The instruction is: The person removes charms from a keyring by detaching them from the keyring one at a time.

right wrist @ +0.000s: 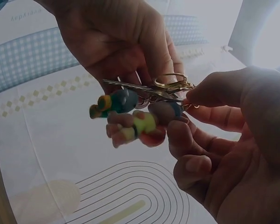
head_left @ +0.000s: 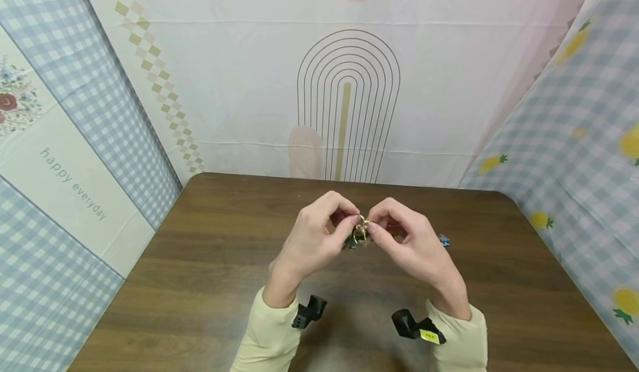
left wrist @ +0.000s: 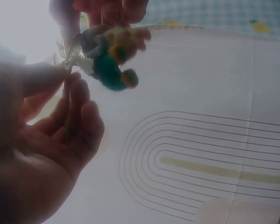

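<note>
"Hanging in the air over the table (head_left: 199,283), nearer its far edge than its near edge, a gold key ring (right wrist: 164,86) is held up by two hands. How is it held?"

"One bit of gold metal is pinched between thumb and finger by the left hand (head_left: 312,239). Another bit is pinched the same way by the right hand (head_left: 419,244). The other fingers are loosely bent."

"What could be spoiled?"

"The grip, maybe. Only tiny bits are pinched, so the key ring could be dropped if it is tugged too hard. Then the teal toy figure (left wrist: 108,71) and the yellow-green toy figure (right wrist: 144,122) could be bumped on the table."

"And the flat silver piece (right wrist: 130,86)?"

"It cannot be told if that is a key. A finger could be poked by its thin end if it is swung round. The parts are bunched close too, so they could be tangled."

"What about the small blue thing (head_left: 444,240), past the right hand, toward the table's far right corner?"

"It is touched by neither hand. It could be knocked toward the right edge if the right hand is jerked sideways."
</note>
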{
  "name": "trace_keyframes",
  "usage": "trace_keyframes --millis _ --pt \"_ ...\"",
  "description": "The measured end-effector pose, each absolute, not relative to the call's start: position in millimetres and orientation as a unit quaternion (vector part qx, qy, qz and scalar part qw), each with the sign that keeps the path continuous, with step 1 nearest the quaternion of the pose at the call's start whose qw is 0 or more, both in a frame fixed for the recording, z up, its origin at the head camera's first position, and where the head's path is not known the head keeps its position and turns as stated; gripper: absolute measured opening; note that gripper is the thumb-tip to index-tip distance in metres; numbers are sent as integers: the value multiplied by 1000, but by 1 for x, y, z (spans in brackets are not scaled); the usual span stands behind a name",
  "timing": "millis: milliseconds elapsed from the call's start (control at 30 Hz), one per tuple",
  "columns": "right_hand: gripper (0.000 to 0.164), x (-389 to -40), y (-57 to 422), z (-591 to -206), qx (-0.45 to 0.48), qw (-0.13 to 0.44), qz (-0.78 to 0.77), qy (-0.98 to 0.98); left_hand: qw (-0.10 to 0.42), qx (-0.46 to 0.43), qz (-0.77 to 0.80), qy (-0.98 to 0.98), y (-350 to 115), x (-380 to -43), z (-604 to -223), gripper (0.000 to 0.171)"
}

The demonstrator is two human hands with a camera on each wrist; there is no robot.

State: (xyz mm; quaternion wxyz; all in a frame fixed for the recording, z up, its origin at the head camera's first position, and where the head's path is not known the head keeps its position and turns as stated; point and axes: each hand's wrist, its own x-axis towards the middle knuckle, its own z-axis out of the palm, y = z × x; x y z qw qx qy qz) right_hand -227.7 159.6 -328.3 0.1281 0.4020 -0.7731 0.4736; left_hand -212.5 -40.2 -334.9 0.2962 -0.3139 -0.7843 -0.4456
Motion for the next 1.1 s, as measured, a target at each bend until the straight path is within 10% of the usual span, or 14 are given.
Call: trace_keyframes --millis 1100 --pt "19 -233 159 -326 430 161 442 -770 333 -315 -453 -764 -35 -220 -334 10"
